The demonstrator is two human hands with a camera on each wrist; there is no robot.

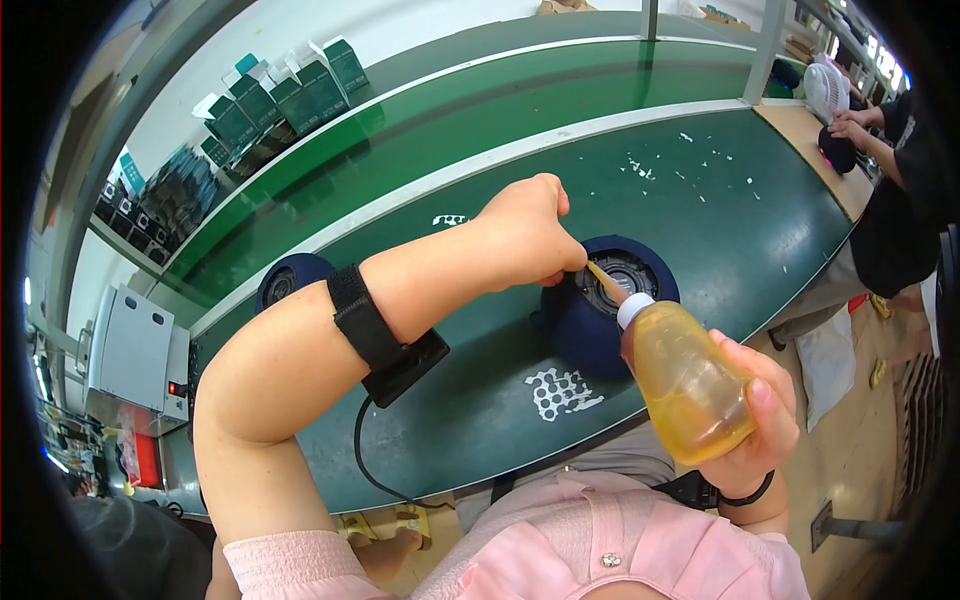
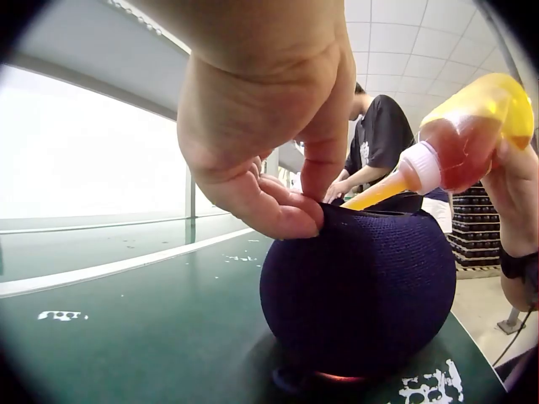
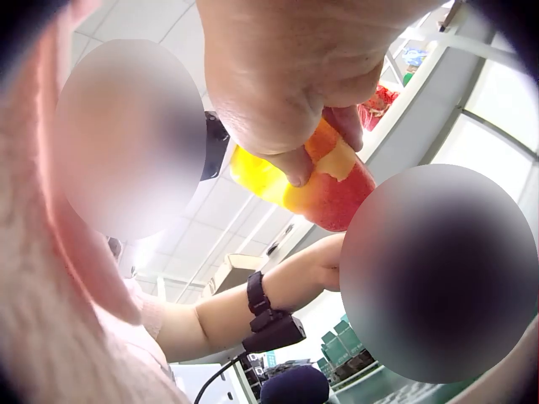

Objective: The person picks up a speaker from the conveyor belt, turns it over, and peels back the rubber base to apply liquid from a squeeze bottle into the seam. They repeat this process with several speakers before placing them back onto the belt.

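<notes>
A round speaker [image 1: 590,345] in navy fabric stands on the green bench, its open top showing a dark ring-shaped interior. At its rim my left hand [image 1: 535,235] pinches the edge of the fabric [image 2: 333,220] between thumb and fingers. My right hand [image 1: 765,410] grips a squeeze bottle [image 1: 690,385] of yellow liquid, tilted with its white collar and narrow nozzle [image 2: 379,190] pointing down at the speaker's top. The nozzle tip lies at the inner rim, close to my left fingertips. In the right wrist view the fingers wrap round the bottle [image 3: 328,189].
Another navy speaker [image 1: 290,280] stands left, behind my left forearm. White perforated residue [image 1: 560,393] marks the green bench [image 1: 470,420]. Dark green boxes [image 1: 300,95] line the rear shelf. A grey machine [image 1: 130,350] is at far left. Another person [image 1: 905,160] works at the right end.
</notes>
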